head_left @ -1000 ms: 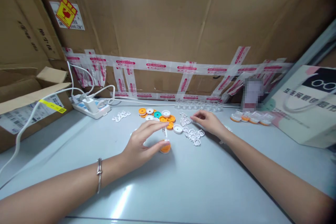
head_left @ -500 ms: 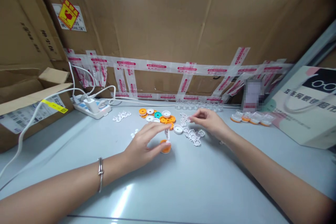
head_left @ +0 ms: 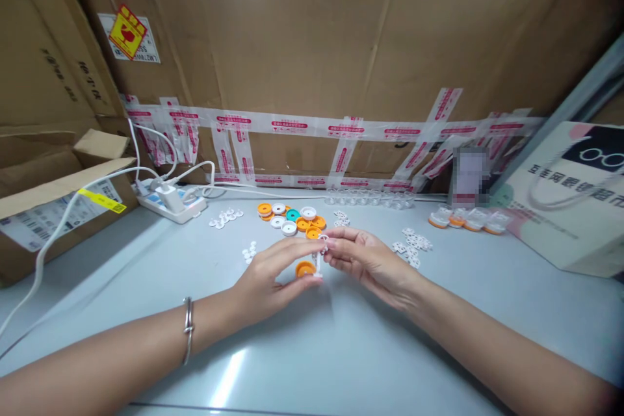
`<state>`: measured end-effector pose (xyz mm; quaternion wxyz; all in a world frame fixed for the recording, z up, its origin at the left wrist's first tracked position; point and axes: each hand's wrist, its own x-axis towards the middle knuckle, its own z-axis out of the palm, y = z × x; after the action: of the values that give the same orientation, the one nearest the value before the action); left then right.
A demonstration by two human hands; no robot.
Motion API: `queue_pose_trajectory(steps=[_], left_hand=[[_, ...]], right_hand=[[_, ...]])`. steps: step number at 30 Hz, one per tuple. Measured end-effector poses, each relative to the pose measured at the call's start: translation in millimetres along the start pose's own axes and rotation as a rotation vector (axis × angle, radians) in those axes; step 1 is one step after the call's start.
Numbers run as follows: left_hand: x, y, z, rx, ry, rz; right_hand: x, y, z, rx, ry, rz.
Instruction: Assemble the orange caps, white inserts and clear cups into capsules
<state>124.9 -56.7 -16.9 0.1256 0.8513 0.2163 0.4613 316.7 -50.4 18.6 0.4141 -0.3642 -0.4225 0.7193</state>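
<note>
- A grey table [head_left: 341,351] runs bare across its near half; its far edge meets a taped cardboard wall [head_left: 312,45].
- A carton [head_left: 53,208] and a power strip [head_left: 170,201] close off the left side, a printed paper bag [head_left: 570,201] the right.
- The left hand [head_left: 266,279] reaches in from the lower left, a bracelet [head_left: 186,331] on its wrist, thumb and forefinger pinched on a small white peg [head_left: 318,264] standing upright.
- An orange disc [head_left: 305,268] lies just beside the peg, at the left fingertips.
- The right hand [head_left: 365,260] comes in from the lower right, fingertips closed on a tiny white ring [head_left: 324,246] at the peg's top; whether ring and peg touch cannot be told.
- Behind the hands sit a cluster of orange, white and teal discs [head_left: 292,218] and loose white rings [head_left: 412,244] to the right.
</note>
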Motion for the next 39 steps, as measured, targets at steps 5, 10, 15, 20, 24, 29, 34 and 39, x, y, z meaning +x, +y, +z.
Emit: queue_pose_trajectory(steps=[5, 10, 15, 20, 24, 29, 34, 39], left_hand=[[-0.7, 0.3, -0.4, 0.002, -0.004, -0.011], [-1.7, 0.2, 0.8, -0.026, -0.012, -0.054], [0.2, 2.1, 0.5, -0.056, -0.003, -0.128], [2.9, 3.1, -2.4, -0.047, 0.024, -0.143], [1.2, 0.7, -2.7, 0.024, 0.048, -0.173], [0.3, 1.1, -2.2, 0.052, 0.031, -0.133], [2.1, 3.9, -3.4, 0.1, 0.001, -0.102], [1.9, 4.9, -3.2, 0.169, -0.007, -0.081]], right_hand=[[-1.0, 5.7, 4.4, 0.105, 0.014, 0.036], [-0.3, 9.4, 4.5, 0.139, -0.007, 0.044], [1.2, 11.0, 2.5, 0.182, -0.002, 0.055], [1.5, 9.6, 1.5, 0.163, 0.046, 0.033], [-0.2, 9.5, 2.7, 0.053, 0.006, 0.004], [-0.8, 12.3, 3.9, -0.028, 0.013, -0.034], [0.6, 14.3, 1.7, -0.06, 0.018, -0.054], [0.2, 14.3, 1.7, -0.091, 0.033, -0.054]])
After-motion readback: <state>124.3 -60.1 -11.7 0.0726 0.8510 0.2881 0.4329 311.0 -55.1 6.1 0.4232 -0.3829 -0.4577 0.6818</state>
